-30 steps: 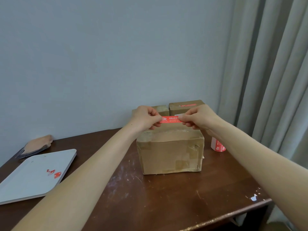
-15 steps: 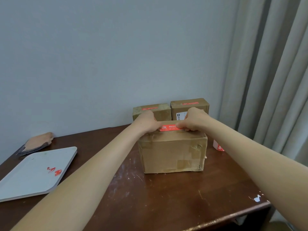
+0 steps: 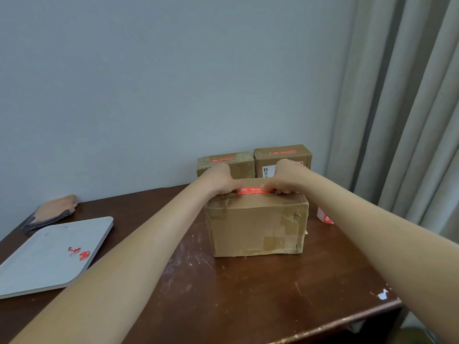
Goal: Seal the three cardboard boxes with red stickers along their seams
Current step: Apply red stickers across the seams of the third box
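My left hand and right hand each pinch-grip one end of red sticker; sticker down on near box top; two stickered boxes behind on counter.

On the table, a large box sits near, two smaller boxes side by side behind it, a tray far left, and a sticker roll just right.
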A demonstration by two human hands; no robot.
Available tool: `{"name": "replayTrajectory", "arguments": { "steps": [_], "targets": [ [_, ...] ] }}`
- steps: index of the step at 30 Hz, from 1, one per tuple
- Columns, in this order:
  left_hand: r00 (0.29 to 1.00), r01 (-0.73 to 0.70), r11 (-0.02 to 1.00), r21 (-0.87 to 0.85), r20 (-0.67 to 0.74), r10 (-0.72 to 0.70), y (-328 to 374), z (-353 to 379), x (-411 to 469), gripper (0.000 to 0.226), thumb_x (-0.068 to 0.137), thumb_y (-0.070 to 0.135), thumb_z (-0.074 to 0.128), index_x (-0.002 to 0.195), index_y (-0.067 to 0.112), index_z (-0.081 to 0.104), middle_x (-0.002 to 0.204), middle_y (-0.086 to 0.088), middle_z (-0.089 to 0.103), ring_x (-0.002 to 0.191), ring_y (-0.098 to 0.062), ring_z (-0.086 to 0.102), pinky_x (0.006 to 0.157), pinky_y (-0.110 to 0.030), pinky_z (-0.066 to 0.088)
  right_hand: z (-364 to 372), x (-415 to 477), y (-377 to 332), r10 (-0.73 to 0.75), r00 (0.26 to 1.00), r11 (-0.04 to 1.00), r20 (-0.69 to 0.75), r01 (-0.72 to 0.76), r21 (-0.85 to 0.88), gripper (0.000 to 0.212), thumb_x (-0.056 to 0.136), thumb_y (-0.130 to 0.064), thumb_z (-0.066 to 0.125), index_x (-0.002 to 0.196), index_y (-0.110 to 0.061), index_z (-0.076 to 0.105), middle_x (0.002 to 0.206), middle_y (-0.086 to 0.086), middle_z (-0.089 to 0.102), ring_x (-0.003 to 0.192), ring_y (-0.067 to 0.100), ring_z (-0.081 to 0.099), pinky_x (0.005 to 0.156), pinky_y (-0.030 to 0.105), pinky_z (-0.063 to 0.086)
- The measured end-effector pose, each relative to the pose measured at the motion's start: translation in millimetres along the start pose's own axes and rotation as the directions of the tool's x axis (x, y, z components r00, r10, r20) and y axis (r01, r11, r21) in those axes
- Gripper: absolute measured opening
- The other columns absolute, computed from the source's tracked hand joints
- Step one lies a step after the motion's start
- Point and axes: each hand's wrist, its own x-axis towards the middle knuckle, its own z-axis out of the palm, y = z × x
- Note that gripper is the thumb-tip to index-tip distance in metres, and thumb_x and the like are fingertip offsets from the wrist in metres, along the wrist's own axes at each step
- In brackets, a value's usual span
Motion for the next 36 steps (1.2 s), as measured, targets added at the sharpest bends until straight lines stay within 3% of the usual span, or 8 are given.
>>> {"name": "replayTrajectory", "arguments": {
  "steps": [11,17,19,21,24,26,30,36],
  "targets": [
    [1.000,0.001,0.999,0.054,0.022,-0.002,2,-1,-1,0.032,0.081,0.024,0.064,0.059,0.011,0.045,0.054,-0.002,0.040,0.049,-0.017,0.037,0.047,-0.026,0.028,0,9,4,0.041,0.999,0.996,0.032,-0.038,-0.078,0.037,0.079,-0.032,0.072,0.053,-0.014,0.052,0.048,0.001,0.052,0.048,0.017,0.047,0.054,0.025,0.041],
    [1.000,-0.015,0.997,0.080,-0.002,0.015,3,0,-5,0.033,0.082,0.025,0.063,0.055,0.011,0.049,0.051,-0.001,0.042,0.047,-0.015,0.040,0.048,-0.025,0.033,3,11,7,0.021,0.999,0.994,-0.026,-0.023,-0.104,0.019,0.082,-0.017,0.062,0.064,-0.012,0.059,0.052,0.002,0.054,0.052,0.019,0.049,0.056,0.026,0.043],
    [0.998,-0.039,0.995,0.096,-0.037,0.043,1,0,-8,0.021,0.082,0.023,0.061,0.067,0.008,0.062,0.054,-0.002,0.051,0.046,-0.016,0.045,0.049,-0.024,0.038,5,12,12,-0.001,0.997,0.996,-0.073,-0.006,-0.091,0.011,0.080,-0.008,0.058,0.071,-0.011,0.064,0.059,0.005,0.061,0.054,0.019,0.052,0.058,0.028,0.047],
    [0.988,-0.095,0.990,0.101,-0.116,0.107,-4,3,-15,0.013,0.083,0.019,0.059,0.091,0.011,0.065,0.079,-0.005,0.063,0.064,-0.019,0.055,0.059,-0.027,0.047,6,7,18,-0.063,0.988,0.998,-0.142,0.059,-0.036,0.012,0.081,-0.009,0.057,0.082,-0.012,0.068,0.076,0.005,0.068,0.067,0.019,0.061,0.069,0.033,0.055],
    [0.874,-0.276,0.921,0.275,-0.327,0.360,-13,15,-32,0.032,0.091,0.025,0.050,0.122,0.019,0.056,0.124,0.001,0.051,0.115,-0.017,0.048,0.089,-0.035,0.046,6,-15,21,-0.230,0.932,0.973,-0.278,0.219,-0.072,0.024,0.086,-0.037,0.057,0.106,-0.029,0.067,0.101,-0.007,0.058,0.103,0.017,0.057,0.084,0.035,0.049],
    [0.826,-0.394,0.860,0.323,-0.287,0.486,-15,24,-46,0.042,0.096,0.036,0.039,0.135,0.021,0.047,0.138,0.004,0.044,0.129,-0.015,0.036,0.101,-0.035,0.039,9,-31,21,-0.355,0.917,0.931,-0.180,0.330,-0.155,0.049,0.081,-0.058,0.057,0.125,-0.036,0.058,0.118,-0.006,0.051,0.118,0.017,0.044,0.096,0.038,0.042],
    [0.890,-0.352,0.838,0.418,-0.128,0.438,-21,40,-51,0.071,0.089,0.065,0.033,0.146,0.023,0.030,0.152,0.008,0.029,0.139,-0.014,0.023,0.110,-0.033,0.026,22,-40,27,-0.405,0.913,0.794,-0.047,0.326,-0.513,0.082,0.070,-0.079,0.051,0.140,-0.040,0.040,0.128,-0.003,0.042,0.118,0.020,0.036,0.097,0.034,0.037],
    [0.889,-0.288,0.868,0.404,-0.225,0.400,-32,41,-51,0.082,0.078,0.071,0.049,0.142,0.020,0.036,0.145,0.008,0.035,0.134,-0.012,0.027,0.100,-0.033,0.041,20,-43,35,-0.313,0.939,0.877,-0.142,0.229,-0.421,0.082,0.065,-0.075,0.063,0.132,-0.029,0.054,0.120,-0.003,0.044,0.116,0.017,0.038,0.091,0.032,0.041]
  ]
}}
